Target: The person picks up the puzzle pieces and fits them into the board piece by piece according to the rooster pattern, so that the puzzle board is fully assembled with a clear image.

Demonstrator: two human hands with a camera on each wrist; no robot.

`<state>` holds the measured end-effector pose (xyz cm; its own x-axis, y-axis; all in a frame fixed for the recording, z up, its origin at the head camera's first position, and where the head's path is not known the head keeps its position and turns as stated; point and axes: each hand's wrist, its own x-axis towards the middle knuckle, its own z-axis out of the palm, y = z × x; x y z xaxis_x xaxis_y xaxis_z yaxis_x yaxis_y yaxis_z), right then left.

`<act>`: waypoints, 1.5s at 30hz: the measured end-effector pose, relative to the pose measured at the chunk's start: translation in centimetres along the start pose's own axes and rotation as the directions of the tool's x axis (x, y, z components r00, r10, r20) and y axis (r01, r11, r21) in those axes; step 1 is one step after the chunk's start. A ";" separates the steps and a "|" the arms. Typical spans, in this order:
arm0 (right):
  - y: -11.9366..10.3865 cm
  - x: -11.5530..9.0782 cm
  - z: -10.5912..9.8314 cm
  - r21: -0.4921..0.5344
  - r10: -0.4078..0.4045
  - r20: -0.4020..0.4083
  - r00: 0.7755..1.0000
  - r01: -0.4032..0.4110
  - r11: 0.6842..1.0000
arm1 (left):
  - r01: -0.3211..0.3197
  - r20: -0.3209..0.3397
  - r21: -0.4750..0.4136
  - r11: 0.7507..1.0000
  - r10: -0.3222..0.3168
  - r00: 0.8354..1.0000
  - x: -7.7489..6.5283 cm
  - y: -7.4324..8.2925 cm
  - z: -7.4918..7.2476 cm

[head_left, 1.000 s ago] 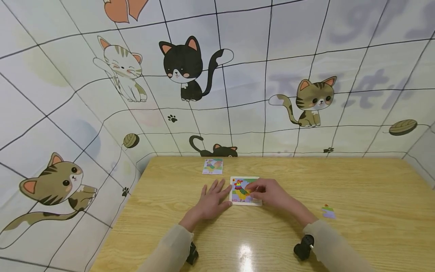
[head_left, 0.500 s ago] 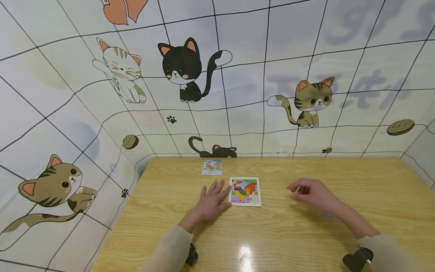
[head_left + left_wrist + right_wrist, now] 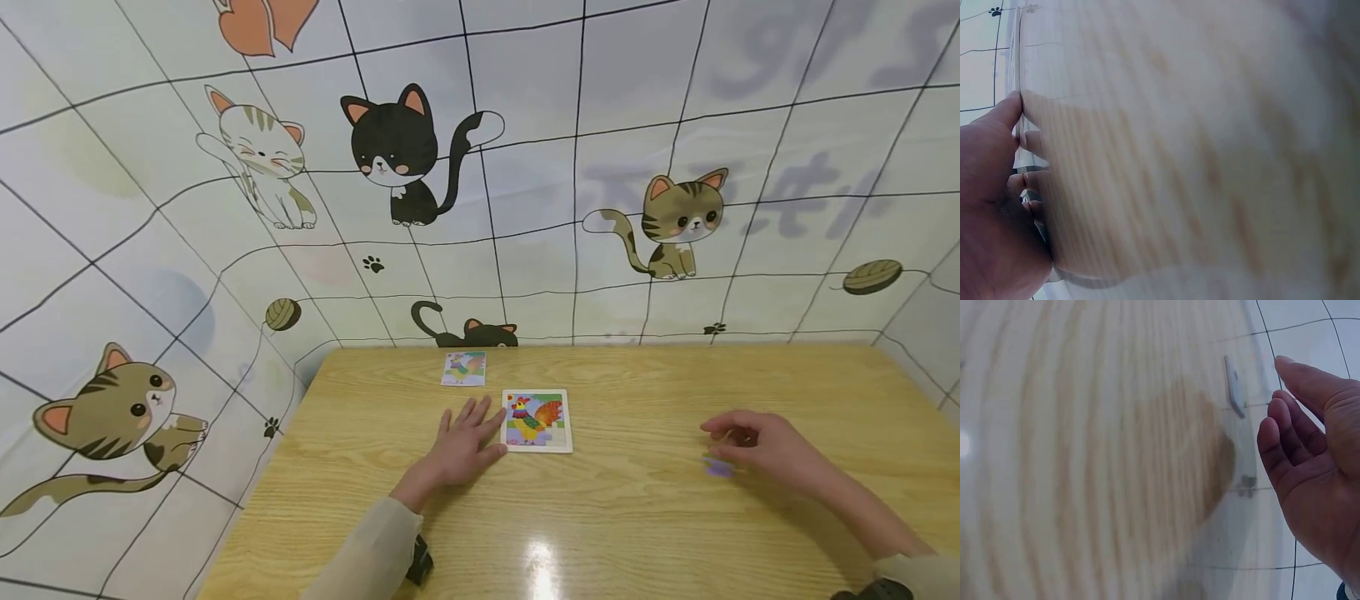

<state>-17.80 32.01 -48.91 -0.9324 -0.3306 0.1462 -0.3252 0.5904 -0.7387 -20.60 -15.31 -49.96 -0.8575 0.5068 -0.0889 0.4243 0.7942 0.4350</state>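
Observation:
A jigsaw puzzle of a rooster in a pale frame lies on the table, its lower right corner showing bare backing. My left hand rests flat beside it, fingers spread, with thumb and forefinger at the frame's left edge. Over at the right, my right hand hovers above a loose puzzle piece, which its thumb and fingers partly hide. Those fingers are loosely bent, and the right wrist view shows a gap between the thumb and the fingertips, with nothing in it.
A small picture card with a similar rooster lies behind the puzzle, near the back of the wooden table. A wall covering printed with cats rises along the table's back and left sides.
From the puzzle, my right hand has moved right to the loose piece. An orange tail section now shows in the puzzle where that hand was. My left hand has stayed put.

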 end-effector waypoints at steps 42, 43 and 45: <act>0.4 0.0 0.9 0.070 0.044 0.118 0.992 -0.053 0.996 | 0.007 -0.005 -0.003 1.000 -0.007 1.000 0.0 -0.1 0.1; 0.3 0.1 1.1 0.084 0.026 0.124 0.992 -0.036 0.996 | 0.006 -0.006 -0.003 1.000 -0.006 1.000 0.0 -0.1 0.1; 0.1 0.5 1.5 0.112 -0.009 0.125 0.992 -0.005 0.994 | 0.006 -0.009 -0.004 1.000 -0.006 1.000 0.0 -0.1 0.1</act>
<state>-18.06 30.80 -49.84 -0.9024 -0.4251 0.0699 -0.3010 0.5060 -0.8083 -20.61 -15.40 -50.12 -0.8624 0.4992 -0.0838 0.4182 0.7959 0.4378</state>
